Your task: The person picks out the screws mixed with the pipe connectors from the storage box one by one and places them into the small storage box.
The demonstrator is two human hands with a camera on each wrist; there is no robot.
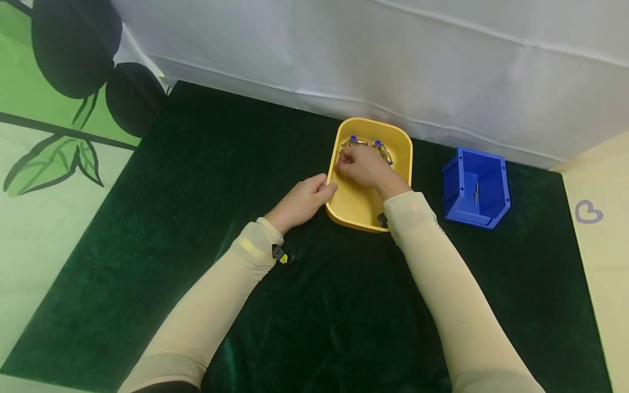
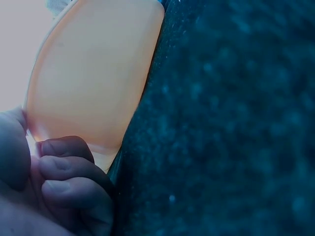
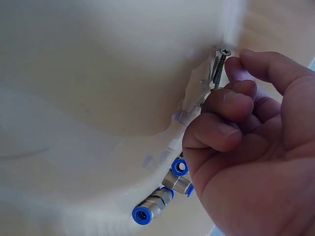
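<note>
My left hand (image 1: 309, 199) grips the near left rim of a yellow plastic bin (image 1: 351, 210). Its thumb lies over the rim, and the other fingers curl against the outer wall (image 2: 93, 73). My right hand (image 1: 366, 164) reaches down into the same bin with curled fingers. In the right wrist view, a cross-head screw (image 3: 220, 69) stands tilted right beside the thumb and index fingertips; I cannot tell whether they pinch it. Brass push-in fittings with blue collars (image 3: 152, 206) lie below the right hand, partly hidden by it.
To the right of the yellow bin stands a blue open-front bin (image 1: 498, 185) with a thin metal piece (image 1: 476, 194) inside. A dark green cloth (image 1: 236, 142) covers the table. White fabric (image 1: 344, 60) hangs along its back edge.
</note>
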